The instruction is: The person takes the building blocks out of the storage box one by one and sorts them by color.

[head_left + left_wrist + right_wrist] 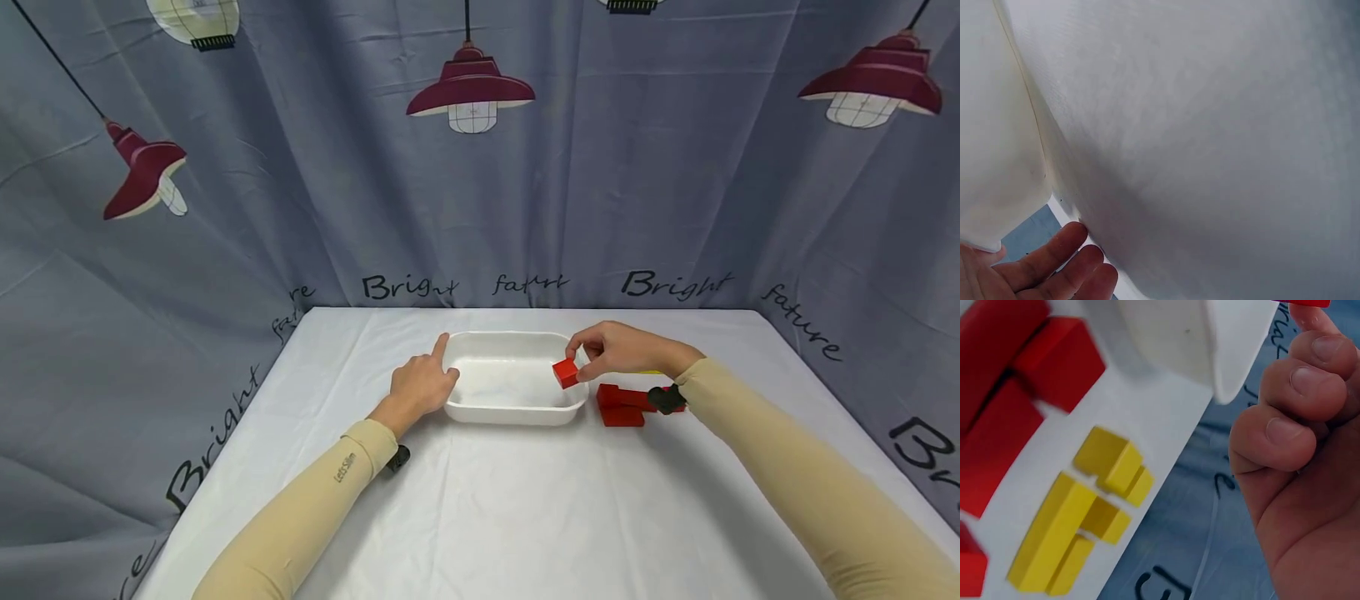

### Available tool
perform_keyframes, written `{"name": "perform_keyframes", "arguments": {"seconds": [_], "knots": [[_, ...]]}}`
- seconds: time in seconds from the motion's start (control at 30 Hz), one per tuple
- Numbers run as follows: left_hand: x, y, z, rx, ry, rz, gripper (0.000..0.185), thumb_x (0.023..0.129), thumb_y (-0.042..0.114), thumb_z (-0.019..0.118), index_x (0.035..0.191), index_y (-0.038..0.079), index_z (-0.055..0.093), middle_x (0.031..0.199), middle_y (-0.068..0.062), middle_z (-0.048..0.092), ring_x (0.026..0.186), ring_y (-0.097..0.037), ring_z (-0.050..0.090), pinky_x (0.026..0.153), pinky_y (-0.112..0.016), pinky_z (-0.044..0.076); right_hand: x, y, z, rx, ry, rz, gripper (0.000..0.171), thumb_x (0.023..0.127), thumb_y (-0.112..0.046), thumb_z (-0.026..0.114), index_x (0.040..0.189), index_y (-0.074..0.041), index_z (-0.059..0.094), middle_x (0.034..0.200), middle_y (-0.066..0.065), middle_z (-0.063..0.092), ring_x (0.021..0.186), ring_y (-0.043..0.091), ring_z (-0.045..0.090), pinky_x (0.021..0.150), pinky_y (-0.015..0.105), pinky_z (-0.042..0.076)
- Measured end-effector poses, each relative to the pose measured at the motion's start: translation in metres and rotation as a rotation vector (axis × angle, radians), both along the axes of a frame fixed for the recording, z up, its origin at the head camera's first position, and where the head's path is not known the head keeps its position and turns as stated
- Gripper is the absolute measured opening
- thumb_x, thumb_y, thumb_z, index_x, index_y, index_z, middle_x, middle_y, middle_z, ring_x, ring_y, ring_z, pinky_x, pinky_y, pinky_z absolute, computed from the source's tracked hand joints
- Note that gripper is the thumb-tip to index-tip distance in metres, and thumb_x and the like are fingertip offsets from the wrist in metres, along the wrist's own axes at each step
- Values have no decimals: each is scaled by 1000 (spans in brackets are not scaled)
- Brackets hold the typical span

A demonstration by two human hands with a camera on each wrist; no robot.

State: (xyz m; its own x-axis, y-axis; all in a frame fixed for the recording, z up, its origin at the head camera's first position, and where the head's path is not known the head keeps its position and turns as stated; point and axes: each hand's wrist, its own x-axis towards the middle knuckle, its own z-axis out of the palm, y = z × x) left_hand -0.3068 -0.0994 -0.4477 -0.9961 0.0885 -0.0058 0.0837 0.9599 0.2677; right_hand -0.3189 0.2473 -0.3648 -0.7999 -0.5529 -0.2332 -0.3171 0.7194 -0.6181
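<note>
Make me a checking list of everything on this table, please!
Surface: table under a white cloth, wrinkled.
Job's things: white tray in the middle; small red block held above its right end.
Clutter: red blocks right of the tray; yellow blocks near them, seen in the right wrist view.
Hands: left hand rests against the tray's left end, forefinger up; right hand pinches the red block.
Cables: nothing seen.
Surroundings: grey curtain with printed lamps and words behind and beside the table.
</note>
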Motion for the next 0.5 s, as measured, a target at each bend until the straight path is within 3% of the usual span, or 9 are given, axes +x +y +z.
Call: {"name": "perform_keyframes", "arguments": {"seconds": [0.5], "knots": [[1,-1,1,8,0,-8,70,99,44,42,162,24,18,128,-17,66,108,-33,66,79,-51,52,23,52,-8,62,39,-83,34,84,-29,79,114,-16,69,75,3,51,72,20,50,62,28,38]]}}
